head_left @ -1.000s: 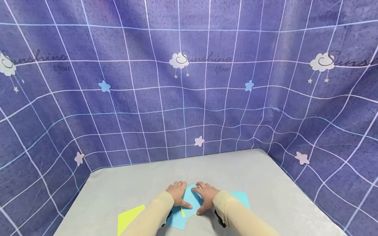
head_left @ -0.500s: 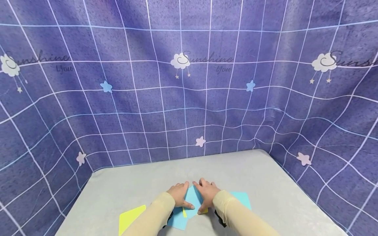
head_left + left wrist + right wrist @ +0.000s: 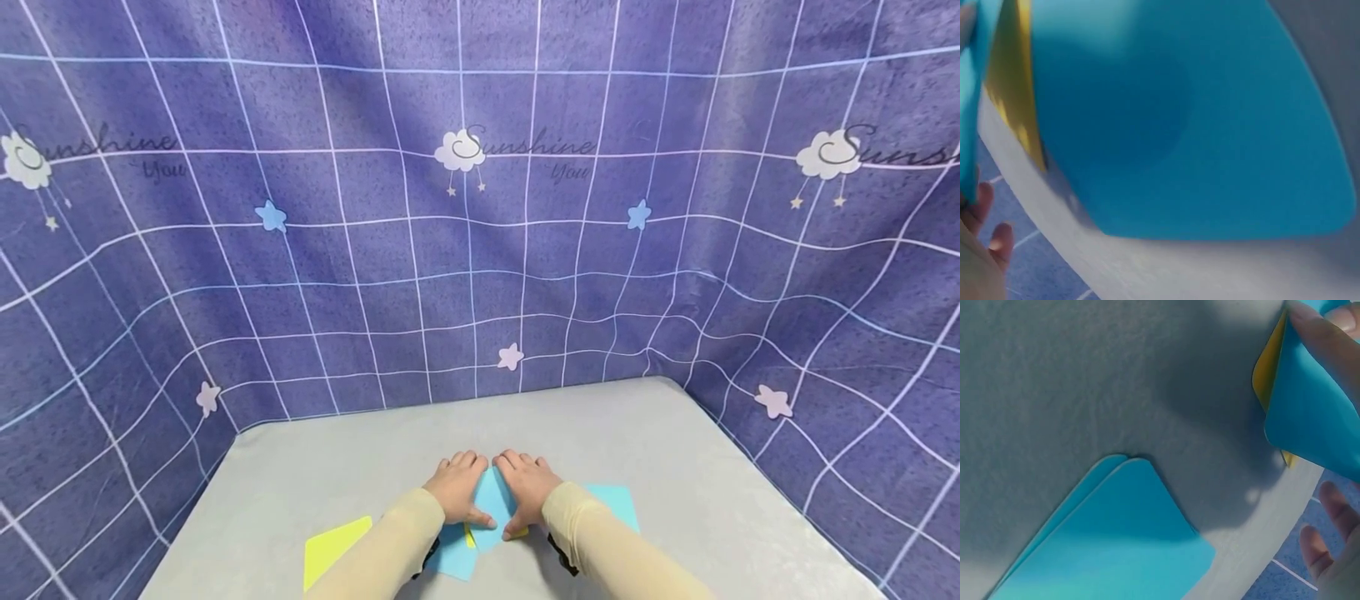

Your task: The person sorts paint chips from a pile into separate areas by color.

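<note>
In the head view, a blue card (image 3: pixel 489 512) is held between my two hands near the front of the table. My left hand (image 3: pixel 455 489) grips its left side, thumb over the top face. On the opposite side my right hand (image 3: pixel 529 489) grips it, thumb also on top. A yellow card (image 3: pixel 1265 372) shows behind the held blue card in the right wrist view, and its yellow edge (image 3: pixel 1013 75) appears in the left wrist view. Under my left wrist lies another blue card (image 3: pixel 452 562). The far fingertips are partly hidden behind the held card.
A yellow sheet (image 3: pixel 330 546) lies left of my left forearm, partly covered by the sleeve. Two overlapping blue cards (image 3: pixel 1116 531) lie on the grey tabletop (image 3: pixel 360 467) beyond my right forearm. A purple-blue grid-patterned curtain (image 3: pixel 480 250) surrounds the table.
My hands' far fingers have come closer together at the top of the held blue card. The card has shifted slightly right, and yellow now shows by my right thumb.
</note>
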